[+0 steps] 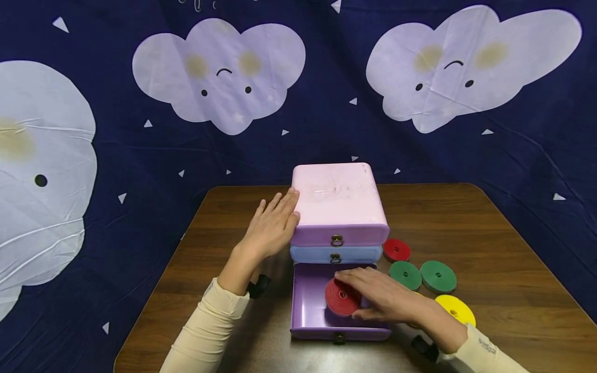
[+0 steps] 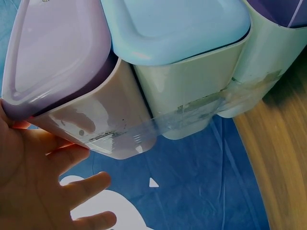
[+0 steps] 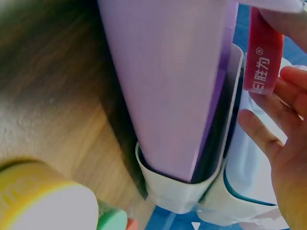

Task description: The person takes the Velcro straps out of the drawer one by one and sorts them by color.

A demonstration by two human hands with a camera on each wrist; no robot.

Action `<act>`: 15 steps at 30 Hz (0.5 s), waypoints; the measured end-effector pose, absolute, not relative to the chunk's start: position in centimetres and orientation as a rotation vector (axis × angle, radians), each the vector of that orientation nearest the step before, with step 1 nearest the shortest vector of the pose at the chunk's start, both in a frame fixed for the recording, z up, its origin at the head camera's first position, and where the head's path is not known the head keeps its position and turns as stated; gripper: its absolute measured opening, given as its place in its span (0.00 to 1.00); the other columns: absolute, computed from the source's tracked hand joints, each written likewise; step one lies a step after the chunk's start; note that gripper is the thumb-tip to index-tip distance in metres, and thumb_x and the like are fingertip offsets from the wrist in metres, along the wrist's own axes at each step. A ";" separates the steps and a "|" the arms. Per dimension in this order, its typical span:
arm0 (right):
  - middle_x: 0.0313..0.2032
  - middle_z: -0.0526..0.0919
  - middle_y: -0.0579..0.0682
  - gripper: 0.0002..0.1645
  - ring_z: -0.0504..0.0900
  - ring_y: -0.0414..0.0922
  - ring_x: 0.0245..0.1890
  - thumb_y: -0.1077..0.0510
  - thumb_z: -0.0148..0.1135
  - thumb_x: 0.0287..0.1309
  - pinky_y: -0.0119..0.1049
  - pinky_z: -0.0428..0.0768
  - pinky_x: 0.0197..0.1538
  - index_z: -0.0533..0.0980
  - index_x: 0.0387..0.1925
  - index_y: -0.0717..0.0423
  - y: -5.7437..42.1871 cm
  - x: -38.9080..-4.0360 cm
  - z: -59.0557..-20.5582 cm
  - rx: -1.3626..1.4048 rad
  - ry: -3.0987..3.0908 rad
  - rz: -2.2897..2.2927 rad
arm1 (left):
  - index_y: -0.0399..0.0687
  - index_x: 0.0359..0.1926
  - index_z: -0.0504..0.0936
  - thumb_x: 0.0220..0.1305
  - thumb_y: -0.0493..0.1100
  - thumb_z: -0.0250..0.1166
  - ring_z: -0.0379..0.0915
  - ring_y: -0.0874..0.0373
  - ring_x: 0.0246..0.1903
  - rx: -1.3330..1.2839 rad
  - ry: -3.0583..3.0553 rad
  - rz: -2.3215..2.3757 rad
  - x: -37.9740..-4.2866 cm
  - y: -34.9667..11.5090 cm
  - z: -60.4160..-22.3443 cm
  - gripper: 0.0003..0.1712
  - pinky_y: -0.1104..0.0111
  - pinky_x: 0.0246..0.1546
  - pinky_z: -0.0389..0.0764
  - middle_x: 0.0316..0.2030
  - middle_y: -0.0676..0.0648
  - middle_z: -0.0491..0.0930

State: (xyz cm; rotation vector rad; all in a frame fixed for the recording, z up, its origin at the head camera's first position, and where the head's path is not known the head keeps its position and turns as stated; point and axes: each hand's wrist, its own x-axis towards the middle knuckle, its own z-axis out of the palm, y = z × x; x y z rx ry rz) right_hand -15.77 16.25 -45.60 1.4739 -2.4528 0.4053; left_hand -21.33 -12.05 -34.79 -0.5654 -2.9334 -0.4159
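A small stacked drawer unit stands on the table, with a pink top and purple and blue drawer fronts. Its bottom purple drawer is pulled out. My left hand rests against the unit's upper left side, fingers spread and fairly straight; in the left wrist view the hand touches the top compartment. Over the pulled-out drawer, my right hand pinches a red roll of strap tape between thumb and fingers. White lettering shows on that roll in the right wrist view.
Right of the unit lie another red roll, two green rolls and a yellow roll. A second yellow edge peeks out beneath the right hand. The wooden table meets a dark blue cloth with clouds behind.
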 end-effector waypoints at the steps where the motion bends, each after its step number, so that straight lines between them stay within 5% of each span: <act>1: 0.59 0.74 0.44 0.49 0.75 0.43 0.55 0.41 0.71 0.44 0.43 0.77 0.55 0.63 0.66 0.53 16.3 -15.7 -45.5 1.471 -2.443 0.404 | 0.59 0.74 0.45 0.73 0.57 0.29 0.40 0.52 0.75 -0.564 -2.932 -0.417 -21.3 -12.0 -34.8 0.32 0.48 0.73 0.40 0.75 0.56 0.44; 15: 0.59 0.74 0.46 0.52 0.75 0.42 0.54 0.42 0.74 0.40 0.41 0.78 0.51 0.64 0.66 0.55 17.9 -15.0 -43.6 1.420 -2.424 0.375 | 0.60 0.74 0.43 0.73 0.58 0.29 0.38 0.53 0.75 -0.556 -2.949 -0.434 -21.3 -12.1 -34.7 0.32 0.49 0.73 0.38 0.75 0.57 0.43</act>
